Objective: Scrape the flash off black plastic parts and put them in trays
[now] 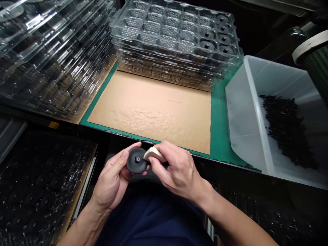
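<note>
Bench (217, 136): carries the cardboard sheet (153, 109).
Trays (174, 37): stacked behind the cardboard.
Bin (256, 112): right of the cardboard.
Left hand (112, 181): fingers gripping the black disc (136, 160), below the cardboard's near edge.
Right hand (176, 171): fingers closed on a pale block (153, 153), touching the disc.

No legible text, label, brand, number or sign appears on any surface; the only candidate is a faint row of small dark marks on the cardboard sheet (153, 109), too small and blurred to read as characters.
</note>
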### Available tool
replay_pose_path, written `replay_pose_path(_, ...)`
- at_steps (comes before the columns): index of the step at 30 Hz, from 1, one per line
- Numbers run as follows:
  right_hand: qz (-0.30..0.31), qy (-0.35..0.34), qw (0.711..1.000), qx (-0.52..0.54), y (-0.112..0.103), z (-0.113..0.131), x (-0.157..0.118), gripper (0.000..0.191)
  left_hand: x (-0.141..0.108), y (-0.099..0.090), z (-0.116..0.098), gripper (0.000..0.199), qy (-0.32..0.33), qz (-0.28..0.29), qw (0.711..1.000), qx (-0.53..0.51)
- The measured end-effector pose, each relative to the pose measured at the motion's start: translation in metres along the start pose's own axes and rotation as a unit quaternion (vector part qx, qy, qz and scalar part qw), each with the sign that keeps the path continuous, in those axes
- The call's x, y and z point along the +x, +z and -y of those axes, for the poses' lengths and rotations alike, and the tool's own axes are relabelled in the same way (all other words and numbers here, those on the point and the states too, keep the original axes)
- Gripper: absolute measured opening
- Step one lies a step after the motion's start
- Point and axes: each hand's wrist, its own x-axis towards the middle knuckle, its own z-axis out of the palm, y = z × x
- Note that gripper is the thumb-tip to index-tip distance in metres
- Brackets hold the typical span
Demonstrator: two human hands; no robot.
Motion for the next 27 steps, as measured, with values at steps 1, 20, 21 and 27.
replay_pose_path(1,0.015,0.001,1.0,0.013,0.0,0.0,0.0,0.015,0.0,0.0,0.0,0.045,-0.006,-0.004,1.0,0.0)
replay_pose_path(20,-0.014,-0.157,0.986,-0.052,0.001,-0.002,0.005,0.017,-0.001,-0.001,-0.003,0.039,-0.081,0.117,0.99,0.012)
replay_pose_path(21,-0.03,-0.147,0.987,-0.06,0.002,-0.001,0.003,0.017,-0.002,0.0,-0.002,0.038,-0.07,0.111,0.991,0.007)
replay_pose_path(27,-0.039,0.029,0.999,-0.001,0.011,0.007,-0.013,0.016,-0.004,0.0,0.001,0.037,0.024,0.023,0.999,0.004)
